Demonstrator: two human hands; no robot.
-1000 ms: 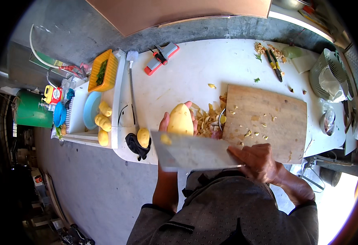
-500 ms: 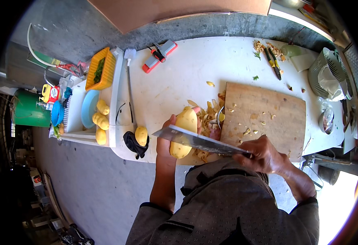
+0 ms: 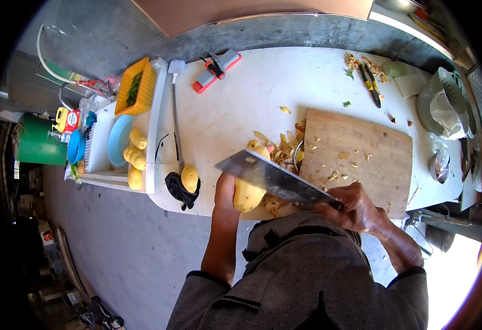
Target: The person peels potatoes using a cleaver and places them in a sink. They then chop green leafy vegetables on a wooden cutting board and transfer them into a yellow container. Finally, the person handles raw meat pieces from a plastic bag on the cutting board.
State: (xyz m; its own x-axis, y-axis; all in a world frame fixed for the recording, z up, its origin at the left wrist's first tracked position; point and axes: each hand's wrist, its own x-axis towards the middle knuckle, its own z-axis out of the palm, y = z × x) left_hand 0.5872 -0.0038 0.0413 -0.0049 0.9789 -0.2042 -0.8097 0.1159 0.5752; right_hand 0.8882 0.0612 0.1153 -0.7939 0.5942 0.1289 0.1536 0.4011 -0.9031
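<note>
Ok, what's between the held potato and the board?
Head view: peelings and a curved rim lie between potato and board; the cleaver crosses in front of part of that stretch.

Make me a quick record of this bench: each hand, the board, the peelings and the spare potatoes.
Left hand: holds a yellow potato
Right hand: grips a cleaver, blade in front of the potato; contact unclear
Board: wooden, pale scraps on top
Peelings: heaped left of the board
Spare potatoes: one against black cloth, others beside a blue bowl
</note>
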